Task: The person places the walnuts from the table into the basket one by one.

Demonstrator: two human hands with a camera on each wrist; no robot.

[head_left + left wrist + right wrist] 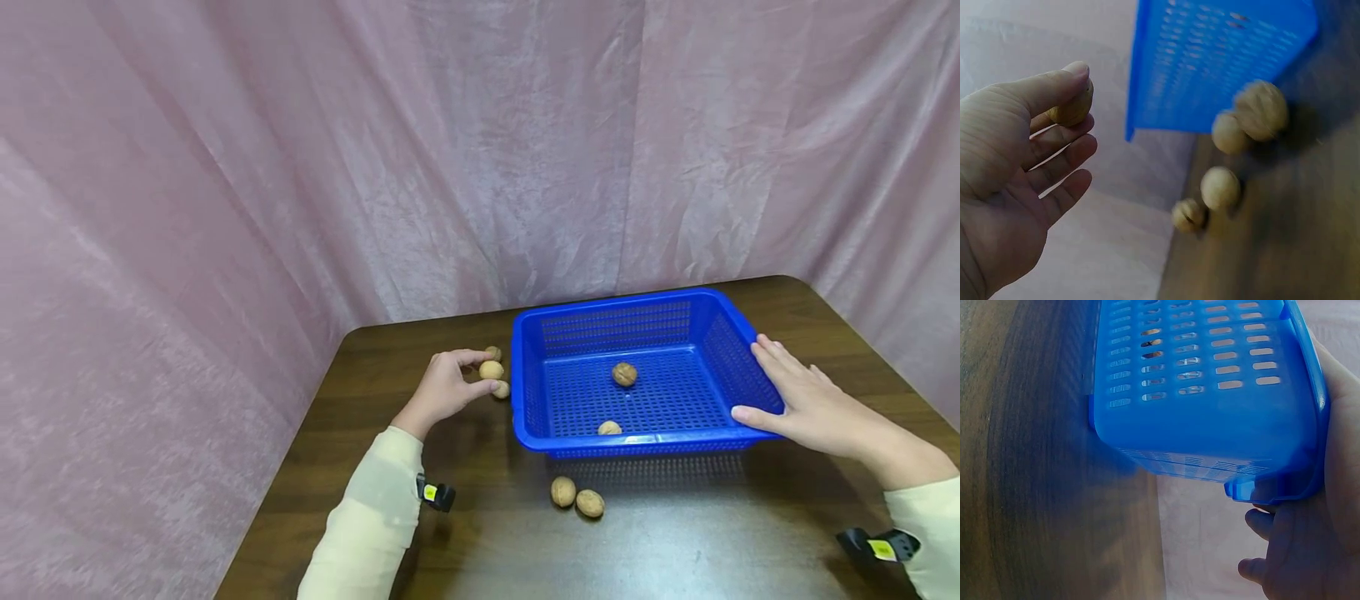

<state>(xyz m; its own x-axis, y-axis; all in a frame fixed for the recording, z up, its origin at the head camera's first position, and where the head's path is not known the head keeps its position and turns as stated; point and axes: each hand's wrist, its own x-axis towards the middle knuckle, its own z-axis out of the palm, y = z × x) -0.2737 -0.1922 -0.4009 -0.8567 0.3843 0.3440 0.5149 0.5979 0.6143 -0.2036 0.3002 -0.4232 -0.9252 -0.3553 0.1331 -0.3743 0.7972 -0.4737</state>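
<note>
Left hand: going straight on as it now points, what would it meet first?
Probably the left side of the blue basket, just beyond the walnut that the left hand pinches. Depth is unclear, so a loose walnut may come first.

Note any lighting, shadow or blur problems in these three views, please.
Head view: fairly sharp, with pale glare on the table in front of the blue basket; left wrist view: dim overall, the loose walnuts on the table soft and blurred, with dark shadows beside them; right wrist view: dim, with a dark bluish shadow on the table beside the basket.
</note>
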